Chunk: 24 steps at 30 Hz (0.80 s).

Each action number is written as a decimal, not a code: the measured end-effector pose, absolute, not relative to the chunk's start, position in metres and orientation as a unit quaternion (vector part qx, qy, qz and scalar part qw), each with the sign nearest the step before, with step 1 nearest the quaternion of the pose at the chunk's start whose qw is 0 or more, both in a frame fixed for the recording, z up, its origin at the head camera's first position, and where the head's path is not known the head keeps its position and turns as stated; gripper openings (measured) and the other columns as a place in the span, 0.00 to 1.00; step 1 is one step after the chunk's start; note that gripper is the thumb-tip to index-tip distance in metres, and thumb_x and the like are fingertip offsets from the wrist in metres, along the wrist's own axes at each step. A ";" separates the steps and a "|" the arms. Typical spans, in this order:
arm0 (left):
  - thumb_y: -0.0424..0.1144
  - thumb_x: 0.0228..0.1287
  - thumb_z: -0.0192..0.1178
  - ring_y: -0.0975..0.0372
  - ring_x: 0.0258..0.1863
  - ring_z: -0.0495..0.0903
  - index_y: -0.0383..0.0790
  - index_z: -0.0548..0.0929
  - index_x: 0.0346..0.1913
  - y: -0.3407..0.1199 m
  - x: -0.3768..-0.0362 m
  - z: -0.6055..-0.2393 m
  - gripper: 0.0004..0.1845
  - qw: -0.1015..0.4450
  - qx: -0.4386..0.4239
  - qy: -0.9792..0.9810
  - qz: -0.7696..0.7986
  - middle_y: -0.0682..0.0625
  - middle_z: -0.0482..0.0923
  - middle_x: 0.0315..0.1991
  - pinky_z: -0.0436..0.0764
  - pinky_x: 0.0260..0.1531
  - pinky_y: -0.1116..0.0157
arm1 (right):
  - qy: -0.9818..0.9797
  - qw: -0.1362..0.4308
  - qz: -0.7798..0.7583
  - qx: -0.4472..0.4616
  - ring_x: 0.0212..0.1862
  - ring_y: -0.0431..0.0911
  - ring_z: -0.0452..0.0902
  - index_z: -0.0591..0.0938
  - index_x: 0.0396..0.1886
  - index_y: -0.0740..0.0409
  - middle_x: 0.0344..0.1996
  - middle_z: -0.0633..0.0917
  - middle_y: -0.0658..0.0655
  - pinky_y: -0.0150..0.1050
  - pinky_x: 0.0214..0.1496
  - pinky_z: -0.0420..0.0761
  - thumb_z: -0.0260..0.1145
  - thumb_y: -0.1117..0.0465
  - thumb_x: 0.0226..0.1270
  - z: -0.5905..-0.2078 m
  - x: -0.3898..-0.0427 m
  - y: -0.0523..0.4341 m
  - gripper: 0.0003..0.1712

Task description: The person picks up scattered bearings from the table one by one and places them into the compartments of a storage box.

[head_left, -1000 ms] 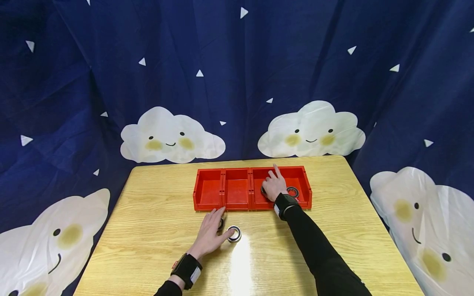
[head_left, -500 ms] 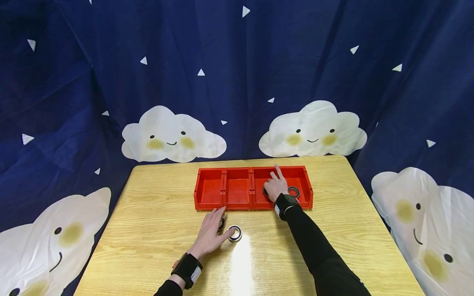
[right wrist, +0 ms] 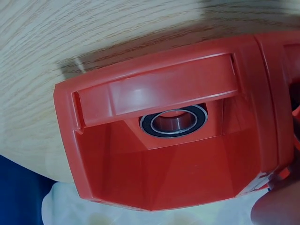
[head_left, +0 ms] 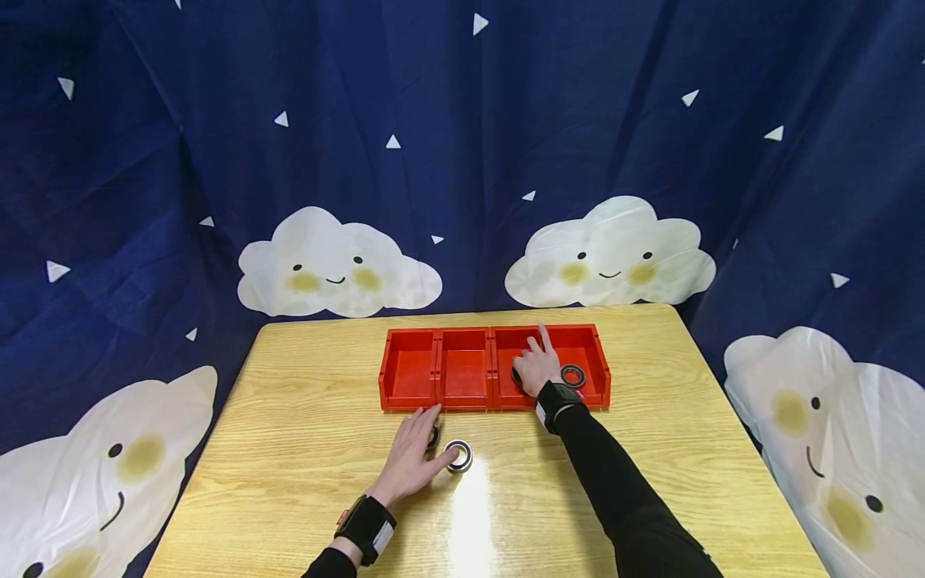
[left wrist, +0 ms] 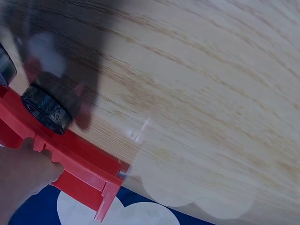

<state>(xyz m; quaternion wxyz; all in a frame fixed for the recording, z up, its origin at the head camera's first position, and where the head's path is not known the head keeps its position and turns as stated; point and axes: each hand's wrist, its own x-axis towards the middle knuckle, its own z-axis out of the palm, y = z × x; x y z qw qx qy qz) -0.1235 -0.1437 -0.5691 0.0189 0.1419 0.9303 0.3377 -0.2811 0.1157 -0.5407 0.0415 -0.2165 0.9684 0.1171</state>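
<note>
My left hand (head_left: 410,459) lies with fingers extended beside two bearings on the table. One bearing (head_left: 433,437) is partly hidden by the fingers; a second, silver-rimmed bearing (head_left: 458,456) lies at the thumb tip. In the left wrist view a bearing (left wrist: 47,108) stands on edge by the bins, and the hand (left wrist: 24,173) overlaps their red wall. My right hand (head_left: 536,369) reaches into the right part of the red bins (head_left: 464,369), holding a dark bearing (head_left: 516,376) at its thumb side, mostly covered. To its right another bearing (right wrist: 173,122) lies flat in the end bin.
The joined red bins stand in a row near the back of the wooden table (head_left: 303,385). Behind the table hangs a dark blue curtain (head_left: 462,160) with white clouds. The right forearm's black sleeve (head_left: 621,490) crosses the table's right side.
</note>
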 end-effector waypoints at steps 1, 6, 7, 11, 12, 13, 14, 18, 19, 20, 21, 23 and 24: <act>0.56 0.65 0.61 0.40 0.78 0.56 0.35 0.61 0.77 -0.144 -0.124 -0.569 0.44 0.019 0.143 0.930 0.338 0.37 0.64 0.75 0.51 0.78 0.41 | 0.969 0.041 0.111 -0.217 0.68 0.57 0.67 0.88 0.46 0.49 0.45 0.90 0.55 0.61 0.83 0.37 0.72 0.64 0.61 -0.540 -0.280 0.116 0.13; 0.57 0.65 0.62 0.40 0.77 0.58 0.35 0.62 0.76 -0.144 -0.124 -0.570 0.44 0.017 0.147 0.931 0.333 0.37 0.65 0.74 0.52 0.78 0.41 | 0.973 0.042 0.076 -0.215 0.74 0.58 0.63 0.85 0.55 0.49 0.53 0.87 0.57 0.61 0.83 0.38 0.73 0.63 0.59 -0.538 -0.278 0.119 0.22; 0.57 0.65 0.61 0.41 0.77 0.59 0.36 0.62 0.76 -0.144 -0.124 -0.570 0.44 0.018 0.149 0.932 0.329 0.37 0.65 0.74 0.52 0.78 0.41 | 0.974 0.041 0.066 -0.214 0.75 0.59 0.62 0.85 0.55 0.49 0.54 0.87 0.57 0.62 0.83 0.38 0.73 0.63 0.59 -0.538 -0.278 0.120 0.22; 0.56 0.64 0.63 0.42 0.72 0.65 0.36 0.66 0.74 -0.141 -0.124 -0.567 0.42 0.005 0.169 0.938 0.304 0.37 0.70 0.70 0.54 0.77 0.40 | 0.977 0.030 0.020 -0.209 0.76 0.60 0.60 0.84 0.58 0.51 0.57 0.85 0.58 0.64 0.82 0.40 0.73 0.63 0.58 -0.536 -0.277 0.123 0.26; 0.55 0.64 0.64 0.43 0.71 0.66 0.36 0.67 0.74 -0.141 -0.124 -0.566 0.41 0.001 0.173 0.939 0.299 0.37 0.71 0.69 0.55 0.76 0.40 | 0.978 0.026 0.004 -0.206 0.76 0.60 0.60 0.83 0.59 0.51 0.58 0.84 0.59 0.64 0.82 0.40 0.73 0.64 0.58 -0.535 -0.276 0.124 0.26; 0.55 0.63 0.64 0.43 0.70 0.67 0.36 0.67 0.73 -0.140 -0.125 -0.565 0.41 -0.003 0.176 0.940 0.292 0.38 0.72 0.68 0.55 0.76 0.40 | 0.979 0.021 -0.009 -0.204 0.76 0.60 0.61 0.83 0.60 0.52 0.59 0.84 0.59 0.64 0.82 0.41 0.72 0.64 0.58 -0.533 -0.275 0.124 0.27; 0.54 0.63 0.65 0.43 0.69 0.68 0.36 0.67 0.73 -0.140 -0.125 -0.564 0.41 -0.006 0.179 0.941 0.286 0.38 0.73 0.67 0.56 0.76 0.40 | 0.979 0.017 -0.022 -0.201 0.76 0.61 0.61 0.82 0.60 0.53 0.59 0.83 0.60 0.64 0.82 0.41 0.72 0.64 0.58 -0.532 -0.274 0.125 0.27; 0.55 0.62 0.65 0.44 0.65 0.71 0.37 0.69 0.72 -0.141 -0.127 -0.560 0.40 -0.007 0.182 0.951 0.250 0.39 0.77 0.64 0.60 0.74 0.41 | 0.979 -0.014 -0.079 -0.189 0.73 0.62 0.65 0.81 0.61 0.57 0.60 0.82 0.62 0.66 0.81 0.46 0.71 0.65 0.59 -0.529 -0.268 0.130 0.28; 0.55 0.62 0.65 0.44 0.64 0.71 0.38 0.70 0.72 -0.141 -0.127 -0.559 0.40 -0.008 0.184 0.954 0.237 0.40 0.78 0.63 0.61 0.74 0.42 | 0.978 -0.027 -0.092 -0.186 0.72 0.62 0.66 0.81 0.61 0.57 0.59 0.83 0.62 0.66 0.81 0.48 0.71 0.65 0.59 -0.529 -0.266 0.132 0.28; 0.56 0.61 0.65 0.44 0.64 0.72 0.38 0.72 0.71 -0.141 -0.127 -0.558 0.39 -0.007 0.187 0.957 0.222 0.40 0.79 0.62 0.62 0.73 0.43 | 0.976 -0.042 -0.109 -0.182 0.71 0.62 0.68 0.82 0.60 0.58 0.58 0.83 0.63 0.66 0.80 0.49 0.71 0.65 0.59 -0.530 -0.263 0.134 0.27; 0.56 0.61 0.66 0.45 0.63 0.73 0.39 0.73 0.70 -0.141 -0.127 -0.556 0.38 -0.009 0.191 0.959 0.208 0.41 0.80 0.60 0.63 0.73 0.43 | 0.974 -0.060 -0.127 -0.179 0.69 0.62 0.69 0.82 0.59 0.59 0.57 0.83 0.63 0.67 0.79 0.51 0.71 0.65 0.59 -0.531 -0.261 0.136 0.26; 0.56 0.60 0.67 0.45 0.61 0.74 0.39 0.77 0.67 -0.141 -0.128 -0.554 0.36 -0.012 0.199 0.963 0.182 0.43 0.82 0.58 0.65 0.72 0.44 | 0.966 -0.100 -0.164 -0.175 0.66 0.62 0.72 0.83 0.56 0.60 0.53 0.84 0.63 0.67 0.79 0.54 0.71 0.66 0.60 -0.533 -0.256 0.140 0.23; 0.56 0.59 0.68 0.46 0.61 0.75 0.40 0.78 0.66 -0.141 -0.128 -0.553 0.35 -0.011 0.202 0.964 0.172 0.43 0.83 0.57 0.65 0.72 0.44 | 0.960 -0.125 -0.178 -0.176 0.63 0.62 0.74 0.84 0.55 0.61 0.50 0.84 0.64 0.67 0.78 0.57 0.70 0.66 0.59 -0.534 -0.253 0.142 0.22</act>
